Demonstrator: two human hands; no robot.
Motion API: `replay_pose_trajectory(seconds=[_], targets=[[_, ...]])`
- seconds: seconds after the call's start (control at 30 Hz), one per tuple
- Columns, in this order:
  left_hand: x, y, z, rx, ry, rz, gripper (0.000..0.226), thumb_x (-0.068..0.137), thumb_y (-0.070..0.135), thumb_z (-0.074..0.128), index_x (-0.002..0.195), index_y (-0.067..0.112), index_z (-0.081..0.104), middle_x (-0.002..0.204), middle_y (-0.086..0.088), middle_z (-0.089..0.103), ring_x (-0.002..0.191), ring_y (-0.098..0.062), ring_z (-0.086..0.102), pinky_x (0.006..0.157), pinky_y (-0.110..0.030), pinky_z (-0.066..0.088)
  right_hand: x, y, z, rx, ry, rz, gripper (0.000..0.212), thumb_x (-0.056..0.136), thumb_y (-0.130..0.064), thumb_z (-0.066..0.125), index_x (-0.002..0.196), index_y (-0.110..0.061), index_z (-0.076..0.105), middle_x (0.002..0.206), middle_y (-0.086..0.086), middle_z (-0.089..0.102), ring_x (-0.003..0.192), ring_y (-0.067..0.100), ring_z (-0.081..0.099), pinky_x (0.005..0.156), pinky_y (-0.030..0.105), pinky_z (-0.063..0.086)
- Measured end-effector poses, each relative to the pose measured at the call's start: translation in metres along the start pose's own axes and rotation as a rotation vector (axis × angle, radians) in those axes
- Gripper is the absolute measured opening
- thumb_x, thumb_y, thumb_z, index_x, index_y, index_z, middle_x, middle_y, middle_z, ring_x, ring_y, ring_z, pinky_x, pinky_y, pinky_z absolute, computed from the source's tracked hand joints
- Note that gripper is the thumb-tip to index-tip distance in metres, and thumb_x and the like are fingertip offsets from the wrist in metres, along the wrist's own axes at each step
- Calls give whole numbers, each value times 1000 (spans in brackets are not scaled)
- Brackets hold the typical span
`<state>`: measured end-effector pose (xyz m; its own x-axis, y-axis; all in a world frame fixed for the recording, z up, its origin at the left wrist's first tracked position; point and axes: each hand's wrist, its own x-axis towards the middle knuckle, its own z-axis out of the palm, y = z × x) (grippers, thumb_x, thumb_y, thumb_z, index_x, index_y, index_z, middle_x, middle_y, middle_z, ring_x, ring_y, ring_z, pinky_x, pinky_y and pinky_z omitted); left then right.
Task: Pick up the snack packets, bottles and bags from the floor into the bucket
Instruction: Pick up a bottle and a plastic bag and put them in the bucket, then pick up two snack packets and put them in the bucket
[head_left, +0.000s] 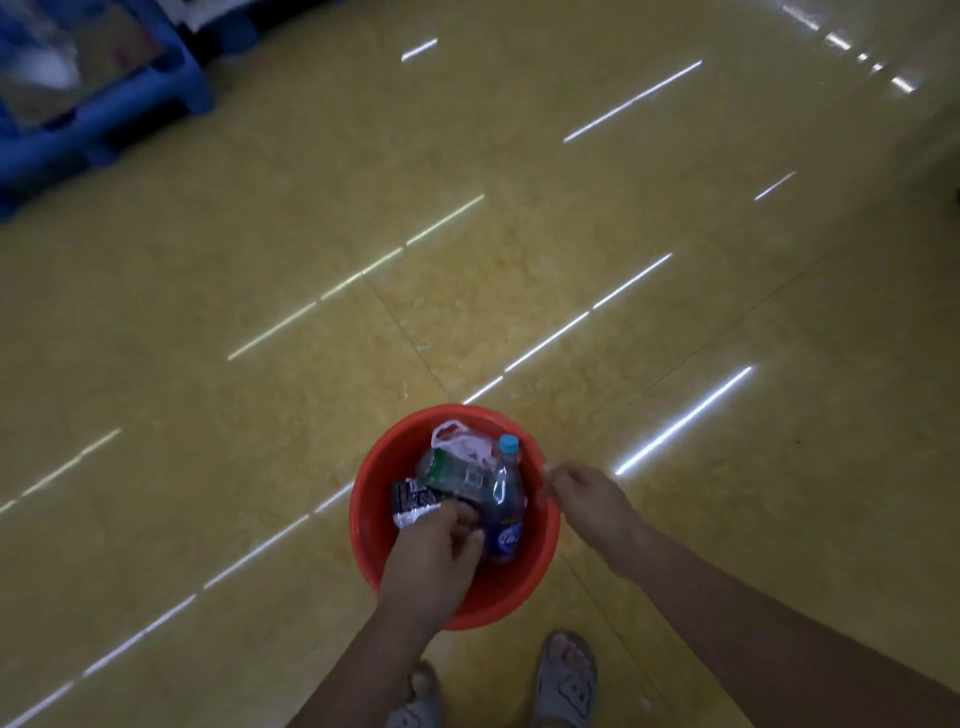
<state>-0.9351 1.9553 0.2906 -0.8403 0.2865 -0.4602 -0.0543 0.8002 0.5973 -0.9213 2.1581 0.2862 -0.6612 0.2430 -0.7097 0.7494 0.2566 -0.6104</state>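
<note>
A red bucket (363, 525) stands on the yellow floor just in front of my feet. Inside it lie a clear bottle with a blue cap (503, 483), a bottle with a green label (447, 470), a white plastic bag (460, 441) and a black-and-white snack packet (410, 505). My left hand (436, 556) reaches down into the bucket, its fingers curled over the edge of the snack packet. My right hand (587, 499) pinches the bucket's right rim. Part of the bucket's contents is hidden under my left hand.
A blue plastic pallet (104, 124) with wrapped goods sits at the far left. Glossy yellow floor tiles (467, 234) with light reflections stretch ahead and to the sides. My feet in grey sandals (566, 680) are just behind the bucket.
</note>
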Motion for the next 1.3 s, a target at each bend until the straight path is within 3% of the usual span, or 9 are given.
replay_pose_trajectory(seconds=[0.1,0.3,0.4,0.6,0.7,0.83,1.13,1.23,1.3], targets=[[-36,23,-33,13,-74,25,9,85,28,67,86,36,62,73,23,66,72,5,61,66,-14,44,-49,-4,-24,-63,-40,11,26,98,-37,48,88,-23,68,89,-5,69,79,3,60,70,22,45],[-90,75,-93,-2,-99,37,16,80,22,75,78,36,65,69,19,67,63,0,64,68,-20,52,-140,-13,-66,-38,39,80,25,95,-30,54,105,-13,69,105,3,71,101,18,63,89,30,46],[-92,110,-122,56,-74,166,10,83,27,72,82,32,63,74,15,69,67,0,64,70,-25,53,-176,-35,-92,-3,129,65,26,96,-32,53,113,-17,66,109,0,68,101,15,60,87,27,45],[-95,189,-187,148,-62,429,11,89,36,64,98,33,64,81,16,66,72,3,62,68,-22,50,-254,-88,-121,42,355,-20,24,96,-35,52,102,-17,67,97,1,68,93,19,61,80,30,46],[-113,221,-217,176,-84,552,13,91,37,62,101,31,63,82,15,64,70,1,60,66,-25,50,-300,-108,-121,98,455,-42,29,96,-38,52,106,-17,68,102,0,69,95,17,61,83,30,47],[-145,256,-247,216,-89,703,17,91,37,62,105,28,63,85,14,63,75,-1,58,70,-28,52,-357,-122,-116,198,543,-53,32,96,-43,50,115,-23,65,110,-8,64,99,9,58,71,21,43],[-209,334,-240,208,-195,935,18,87,36,68,103,26,66,83,13,67,72,-2,62,68,-29,52,-478,-87,-122,360,824,-21,30,96,-41,51,106,-19,67,101,-5,65,92,13,60,77,28,46],[-238,358,-214,212,-238,1024,18,86,35,69,101,25,67,81,12,68,70,-2,63,67,-28,51,-519,-55,-122,430,909,3,28,96,-41,51,101,-18,67,89,-7,62,79,10,55,67,26,42],[-263,370,-193,218,-287,1073,18,86,35,70,101,24,67,82,11,68,70,-4,64,69,-30,53,-545,-30,-119,471,957,32,28,96,-42,51,97,-19,66,92,-6,64,82,11,57,67,27,42]])
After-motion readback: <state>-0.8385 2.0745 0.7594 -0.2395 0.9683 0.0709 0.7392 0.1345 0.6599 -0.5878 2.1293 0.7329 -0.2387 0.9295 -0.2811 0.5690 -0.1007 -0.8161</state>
